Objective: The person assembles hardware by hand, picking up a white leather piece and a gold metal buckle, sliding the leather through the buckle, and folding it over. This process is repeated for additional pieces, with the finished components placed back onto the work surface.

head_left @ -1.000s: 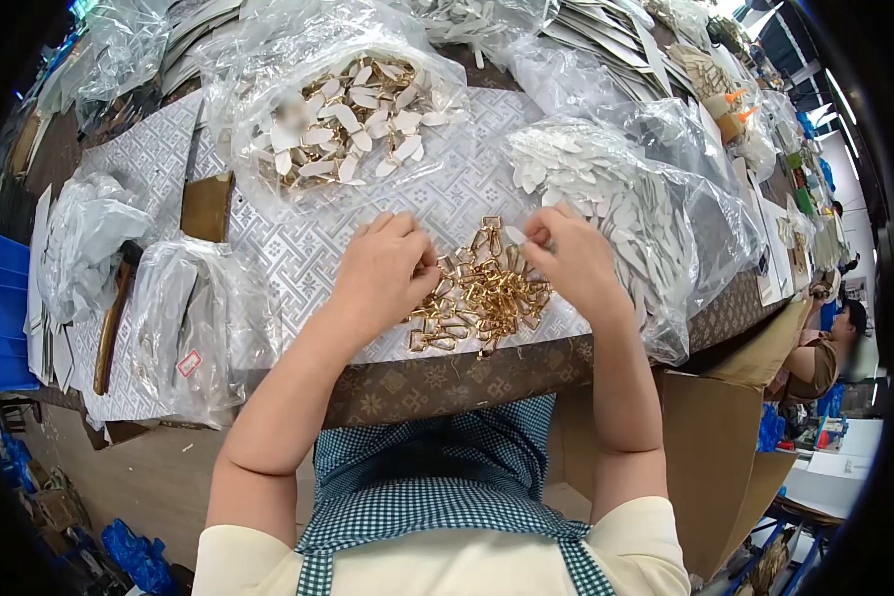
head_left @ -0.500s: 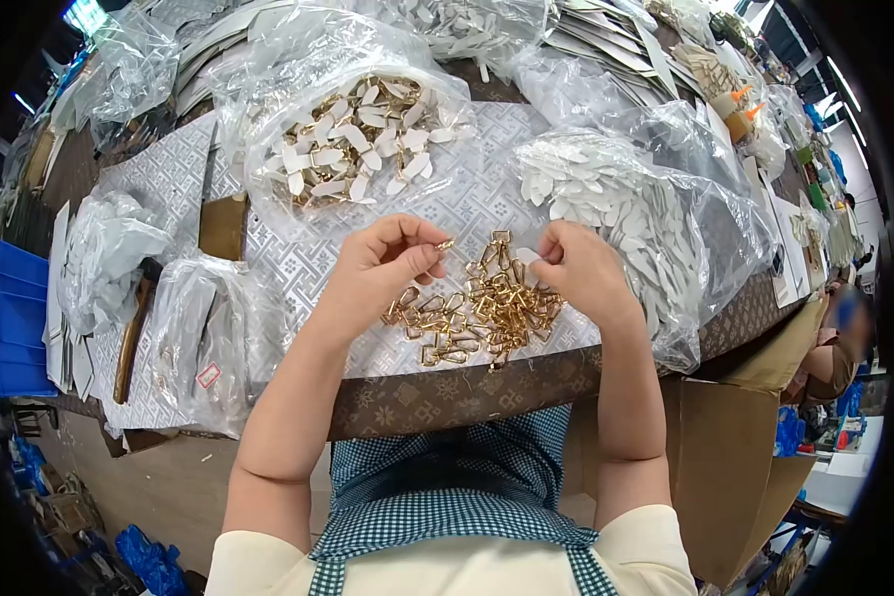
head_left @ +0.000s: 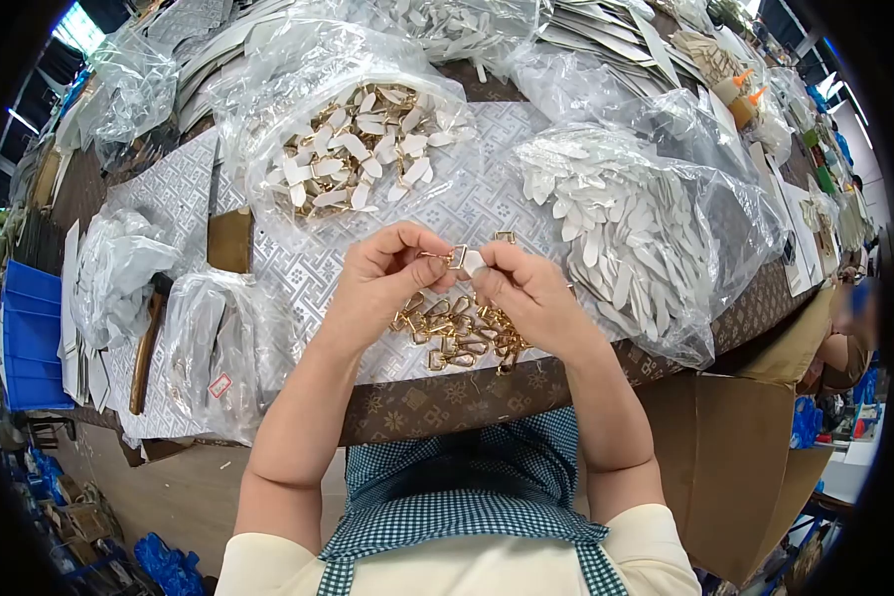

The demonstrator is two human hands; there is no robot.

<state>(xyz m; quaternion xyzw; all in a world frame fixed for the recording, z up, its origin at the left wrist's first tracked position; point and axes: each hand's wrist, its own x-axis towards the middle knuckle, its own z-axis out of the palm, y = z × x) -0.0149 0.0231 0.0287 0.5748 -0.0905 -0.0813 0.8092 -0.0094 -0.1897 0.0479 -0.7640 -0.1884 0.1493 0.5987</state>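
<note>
Over the table, my left hand (head_left: 387, 276) pinches a gold swivel snap hook (head_left: 458, 256) between thumb and fingertips, its square loop facing right. My right hand (head_left: 528, 302) is closed on a small white strap tab (head_left: 474, 262), whose end meets the hook's loop. Beneath both hands lies a pile of gold snap hooks (head_left: 457, 328), partly hidden by the right hand. A clear bag of white tabs (head_left: 616, 223) spreads open on the right. Behind the left hand, another open bag holds hooks with white tabs on them (head_left: 353, 149).
On the left are a hammer (head_left: 149, 343), more plastic-wrapped pieces (head_left: 214, 343) and a blue bin (head_left: 36, 333). Stacked pale strips (head_left: 606, 45) lie at the back. A cardboard box (head_left: 725, 457) stands below the table's right edge, with a person (head_left: 849, 343) beyond.
My right hand has moved left from beside the pile, bringing the white tab to the snap hook. The left hand still pinches the hook, its loop now showing.
</note>
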